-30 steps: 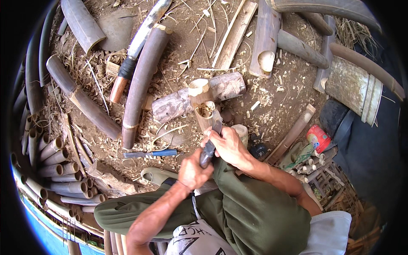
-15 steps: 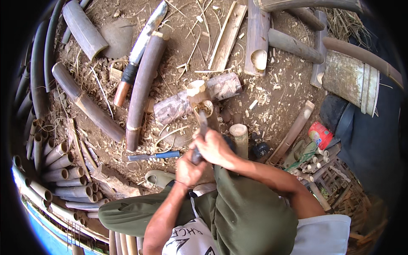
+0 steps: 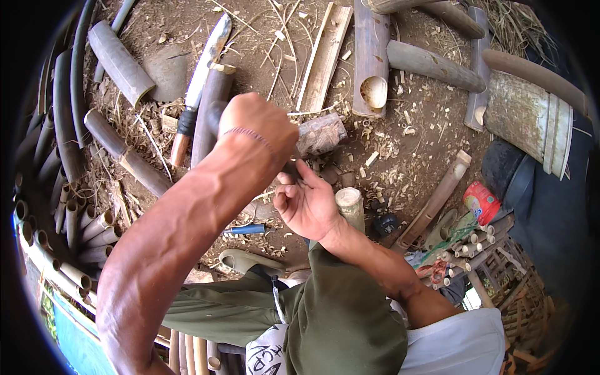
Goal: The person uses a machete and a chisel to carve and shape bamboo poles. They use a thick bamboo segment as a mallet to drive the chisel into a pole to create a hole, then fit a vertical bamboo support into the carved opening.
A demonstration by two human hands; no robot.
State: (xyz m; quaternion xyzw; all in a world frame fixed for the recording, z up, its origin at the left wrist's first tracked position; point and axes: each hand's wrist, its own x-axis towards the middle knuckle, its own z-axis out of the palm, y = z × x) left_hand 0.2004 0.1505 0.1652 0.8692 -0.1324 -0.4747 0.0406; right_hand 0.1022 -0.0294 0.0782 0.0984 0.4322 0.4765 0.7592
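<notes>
Wooden log (image 3: 320, 133), laid on the chip-strewn ground (image 3: 412, 156) near its middle, is partly covered by the raised left hand (image 3: 256, 125), fingers clenched on a dark handle, while the right hand (image 3: 306, 203), fingers curled around a hidden piece, is held just below.

Your left hand (image 3: 259, 128) grips a rough, barky wooden log (image 3: 320, 133) at frame centre. Beside your right hand (image 3: 307, 203) stands a smooth, pale bamboo stub (image 3: 350, 206). Matt, dusty bamboo tubes (image 3: 119, 59) lie upper left; the can (image 3: 480, 202) at right looks glossy red.
</notes>
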